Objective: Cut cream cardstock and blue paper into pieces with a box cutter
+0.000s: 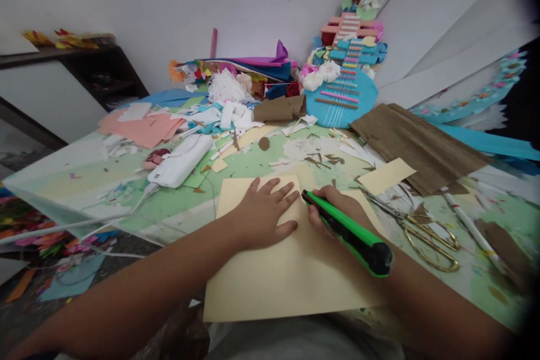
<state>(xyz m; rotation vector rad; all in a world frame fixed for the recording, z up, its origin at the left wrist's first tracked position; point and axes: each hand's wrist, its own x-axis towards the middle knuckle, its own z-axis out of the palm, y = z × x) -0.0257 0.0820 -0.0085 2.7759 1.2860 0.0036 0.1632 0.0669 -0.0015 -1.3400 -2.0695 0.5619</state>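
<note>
A pale yellow sheet of paper or card (270, 287) lies at the table's near edge, its front edge reaching over toward my lap. My left hand (266, 212) is flat on the sheet with its fingers spread, pressing it down. In my right hand (335, 205) is a green and black utility knife (356, 236), gripped with the handle slanting back toward me. Its tip points at the sheet, just beside my left fingertips. Whether the blade is out I cannot make out. Right of the sheet lies a pair of scissors (430, 239) with gold handles.
Paper scraps litter the green-stained table (202, 202). A white power strip (183, 160) with a cable sits at left, near salmon paper (143, 126). Brown paper (417, 143) and a white pen (472, 228) lie right. A blue paper guitar (341, 98) leans against the wall.
</note>
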